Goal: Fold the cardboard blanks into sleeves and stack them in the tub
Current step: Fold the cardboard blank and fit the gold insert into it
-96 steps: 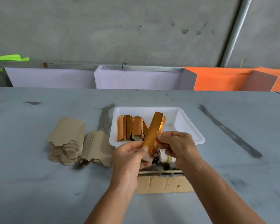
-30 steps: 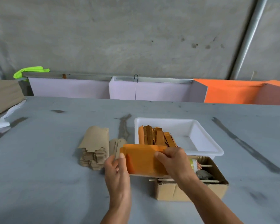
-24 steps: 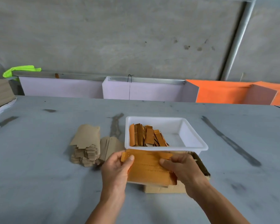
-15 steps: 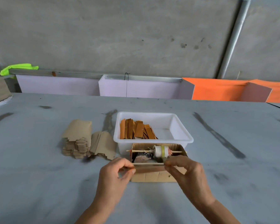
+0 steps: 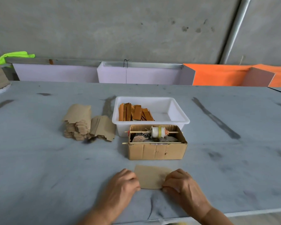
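Head view shows one blank (image 5: 150,177) lying flat on the surface (image 5: 39,159) at 6 o'clock, not yet folded. Left hand (image 5: 120,184) and right hand (image 5: 182,185) curl over its side edges, pinching them. At 12 o'clock the tub (image 5: 178,111) holds several sleeves (image 5: 135,112); a thick stack (image 5: 79,122) waits at 10.

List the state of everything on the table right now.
Cardboard blank: flat on table, brown side up, held at both ends.
Left hand: grips blank's left edge.
Right hand: grips blank's right edge.
White tub: partly filled with orange sleeves.
Blank stack: unfolded.
Cardboard box: open-topped.
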`<state>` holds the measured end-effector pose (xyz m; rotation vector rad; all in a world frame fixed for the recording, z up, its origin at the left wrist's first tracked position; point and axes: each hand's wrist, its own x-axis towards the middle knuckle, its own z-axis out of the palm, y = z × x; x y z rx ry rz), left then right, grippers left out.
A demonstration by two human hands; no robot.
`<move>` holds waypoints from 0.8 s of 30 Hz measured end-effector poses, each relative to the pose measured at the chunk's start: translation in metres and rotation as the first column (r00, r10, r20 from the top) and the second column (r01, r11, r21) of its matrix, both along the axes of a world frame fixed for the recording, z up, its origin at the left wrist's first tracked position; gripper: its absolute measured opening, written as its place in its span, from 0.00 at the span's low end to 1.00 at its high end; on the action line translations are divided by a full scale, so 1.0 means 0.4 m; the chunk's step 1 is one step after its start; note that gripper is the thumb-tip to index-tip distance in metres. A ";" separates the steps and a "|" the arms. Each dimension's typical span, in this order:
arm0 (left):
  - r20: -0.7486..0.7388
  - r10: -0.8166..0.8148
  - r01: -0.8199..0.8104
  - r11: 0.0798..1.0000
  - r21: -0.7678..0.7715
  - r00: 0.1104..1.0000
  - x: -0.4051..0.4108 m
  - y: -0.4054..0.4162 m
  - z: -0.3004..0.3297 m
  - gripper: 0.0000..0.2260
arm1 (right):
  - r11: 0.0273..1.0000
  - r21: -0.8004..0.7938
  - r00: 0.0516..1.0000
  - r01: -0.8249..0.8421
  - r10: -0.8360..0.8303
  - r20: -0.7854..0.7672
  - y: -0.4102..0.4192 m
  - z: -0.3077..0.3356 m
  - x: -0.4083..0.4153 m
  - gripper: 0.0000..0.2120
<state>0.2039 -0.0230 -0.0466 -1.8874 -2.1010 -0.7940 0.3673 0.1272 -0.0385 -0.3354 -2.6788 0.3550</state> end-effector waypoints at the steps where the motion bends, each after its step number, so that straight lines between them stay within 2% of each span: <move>1: 0.085 0.028 -0.029 1.000 0.010 0.996 0.002 0.001 -0.004 0.08 | 0.997 -0.076 1.000 0.020 -0.020 0.002 0.000 -0.003 -0.001 0.05; 4: 0.259 0.118 -0.117 0.993 -0.020 0.959 -0.002 0.007 -0.021 0.04 | 0.953 -0.244 0.983 0.182 -0.176 0.046 0.001 -0.015 -0.011 0.01; 6: 0.280 0.196 -0.179 0.980 -0.087 0.940 -0.007 0.016 -0.031 0.02 | 0.906 -0.302 0.955 0.295 -0.289 0.065 -0.007 -0.024 -0.021 0.04; 10: 0.249 0.380 -0.318 0.913 -0.256 0.891 -0.016 0.037 -0.049 0.08 | 0.776 -0.394 0.866 0.493 -0.481 0.135 -0.020 -0.027 -0.030 0.04; 15: 0.243 0.468 -0.367 0.856 -0.363 0.850 -0.018 0.059 -0.050 0.09 | 0.700 -0.334 0.775 0.632 -0.569 0.273 -0.020 -0.023 -0.029 0.06; 18: 0.272 0.485 -0.383 0.854 -0.352 0.831 -0.027 0.063 -0.042 0.08 | 0.679 -0.283 0.734 0.678 -0.597 0.325 -0.016 -0.008 -0.046 0.06; 21: 0.304 0.521 -0.418 0.841 -0.344 0.797 -0.033 0.062 -0.036 0.14 | 0.628 -0.297 0.692 0.720 -0.615 0.377 -0.009 0.009 -0.049 0.04; 24: 0.374 0.568 -0.463 0.819 -0.338 0.733 -0.040 0.051 -0.037 0.16 | 0.629 -0.274 0.680 0.728 -0.613 0.402 -0.011 0.000 -0.040 0.03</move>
